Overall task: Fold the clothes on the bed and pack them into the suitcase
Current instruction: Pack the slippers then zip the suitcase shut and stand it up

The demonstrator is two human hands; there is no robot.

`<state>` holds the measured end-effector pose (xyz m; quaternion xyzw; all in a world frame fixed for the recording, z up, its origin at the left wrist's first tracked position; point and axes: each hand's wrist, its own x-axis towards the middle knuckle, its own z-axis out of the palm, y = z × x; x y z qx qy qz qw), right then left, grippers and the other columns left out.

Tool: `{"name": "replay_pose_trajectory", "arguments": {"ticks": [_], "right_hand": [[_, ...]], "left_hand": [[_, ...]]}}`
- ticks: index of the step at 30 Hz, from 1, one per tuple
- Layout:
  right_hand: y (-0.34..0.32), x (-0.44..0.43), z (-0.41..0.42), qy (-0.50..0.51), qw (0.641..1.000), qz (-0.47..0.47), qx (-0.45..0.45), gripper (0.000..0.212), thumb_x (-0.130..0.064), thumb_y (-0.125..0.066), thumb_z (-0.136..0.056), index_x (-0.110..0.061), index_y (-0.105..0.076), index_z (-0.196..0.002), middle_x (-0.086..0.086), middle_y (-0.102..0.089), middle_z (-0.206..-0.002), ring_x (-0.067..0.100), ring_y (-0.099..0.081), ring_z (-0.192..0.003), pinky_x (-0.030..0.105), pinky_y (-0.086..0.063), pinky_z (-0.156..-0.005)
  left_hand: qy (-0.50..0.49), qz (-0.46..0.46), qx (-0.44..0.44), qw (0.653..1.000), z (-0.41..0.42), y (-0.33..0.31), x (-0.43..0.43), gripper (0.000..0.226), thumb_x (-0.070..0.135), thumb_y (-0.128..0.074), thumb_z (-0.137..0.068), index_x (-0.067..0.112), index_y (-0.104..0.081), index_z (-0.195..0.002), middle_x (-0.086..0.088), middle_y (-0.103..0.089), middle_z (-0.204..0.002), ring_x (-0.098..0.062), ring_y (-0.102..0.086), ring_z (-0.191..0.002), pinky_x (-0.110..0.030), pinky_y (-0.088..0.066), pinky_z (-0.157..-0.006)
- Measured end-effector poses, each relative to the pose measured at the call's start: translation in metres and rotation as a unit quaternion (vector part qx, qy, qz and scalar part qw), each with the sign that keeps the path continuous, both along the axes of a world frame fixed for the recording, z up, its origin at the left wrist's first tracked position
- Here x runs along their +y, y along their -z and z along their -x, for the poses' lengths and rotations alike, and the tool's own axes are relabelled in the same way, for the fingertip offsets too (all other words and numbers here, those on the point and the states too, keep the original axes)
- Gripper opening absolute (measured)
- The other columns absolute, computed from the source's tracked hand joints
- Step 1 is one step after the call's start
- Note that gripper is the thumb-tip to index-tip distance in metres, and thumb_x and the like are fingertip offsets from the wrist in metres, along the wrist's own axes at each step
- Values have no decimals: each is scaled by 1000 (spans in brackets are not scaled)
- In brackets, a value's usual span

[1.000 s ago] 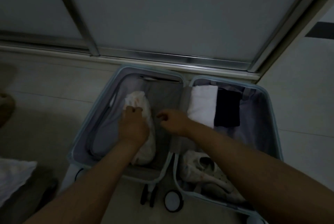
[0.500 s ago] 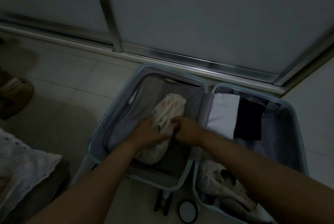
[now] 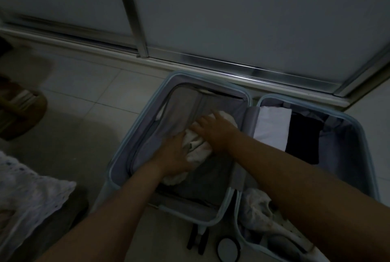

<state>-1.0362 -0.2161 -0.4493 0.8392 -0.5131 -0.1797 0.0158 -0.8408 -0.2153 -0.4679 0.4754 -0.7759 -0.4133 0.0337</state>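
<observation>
In the suitcase's (image 3: 147, 135) left half, the white garment (image 3: 199, 153) is pressed by the right grip (image 3: 215, 133), fingers straight, and the left grip (image 3: 175, 154), its curl not discernible, and should be flattened evenly so that room is left.

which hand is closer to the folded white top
Right. The right hand lies just left of the white top; the left hand is farther left, lower in the frame.
</observation>
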Motion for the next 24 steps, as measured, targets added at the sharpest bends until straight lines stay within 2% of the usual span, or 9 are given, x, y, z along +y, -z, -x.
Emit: {"name": "replay_pose_trajectory", "arguments": {"ticks": [2,3,6,8,11,14,17,20,24], "right_hand": [[-10,6,9,31,999,15,-34,88,-42,-70,-71,-17,-31,-146,16,-39,-142,35,-36,-131,61,-6,-112],[-16,10,17,48,997,23,-50,91,-43,-72,-66,-19,-33,-144,15,-40,-139,36,-38,-128,61,-12,-111],[-32,30,55,107,985,60,-118,96,-56,-71,-60,-23,-36,-143,13,-40,-139,35,-42,-123,49,-31,-104],[-39,53,89,140,978,72,-139,100,-66,-61,-54,-26,-37,-143,11,-42,-136,33,-46,-119,45,-37,-96],[-40,94,136,203,972,35,-114,106,-68,-58,-52,-32,-26,-146,5,-37,-139,29,-42,-122,44,-36,-96],[-27,136,175,279,953,-9,-114,109,-71,-62,-54,-38,-16,-148,0,-31,-142,25,-36,-127,44,-33,-101],[-11,171,203,359,914,-61,-180,109,-69,-68,-51,-42,-19,-144,-4,-36,-133,22,-38,-121,44,-36,-103],[4,195,218,397,882,-63,-246,107,-70,-64,-42,-43,-27,-139,-6,-39,-124,19,-43,-116,43,-40,-100],[21,223,230,410,874,-82,-247,105,-74,-63,-49,-42,-26,-141,-4,-40,-128,21,-41,-121,40,-37,-102]], "left_hand": [[26,16,15,999,3,-15,-7,110,44,-84,-59,20,-27,-149,11,-34,-140,-9,-34,-131,-24,-29,-106],[39,26,19,999,8,-24,-11,109,46,-82,-58,21,-28,-149,8,-36,-143,-11,-36,-132,-21,-30,-102],[75,58,2,995,35,-47,-17,115,59,-67,-45,23,-30,-148,-4,-42,-146,-22,-45,-130,-25,-37,-100],[124,72,-29,989,64,-61,-14,113,54,-67,-47,24,-29,-149,-5,-42,-146,-24,-44,-131,-25,-37,-101],[197,56,-61,977,119,-73,0,101,35,-79,-65,17,-27,-150,-7,-35,-151,-24,-37,-136,-28,-32,-108],[238,26,-71,968,166,-70,19,90,22,-78,-73,19,-30,-150,-7,-34,-152,-24,-37,-137,-33,-33,-112],[266,12,-69,962,202,-57,38,80,19,-73,-77,24,-35,-147,-3,-35,-152,-22,-36,-138,-33,-32,-112],[290,18,-60,955,226,-53,54,75,22,-71,-79,28,-37,-146,-3,-34,-151,-23,-33,-138,-32,-33,-110],[324,9,-79,943,239,-43,67,62,23,-66,-86,21,-41,-143,-7,-40,-149,-25,-39,-135,-32,-34,-109]]}}
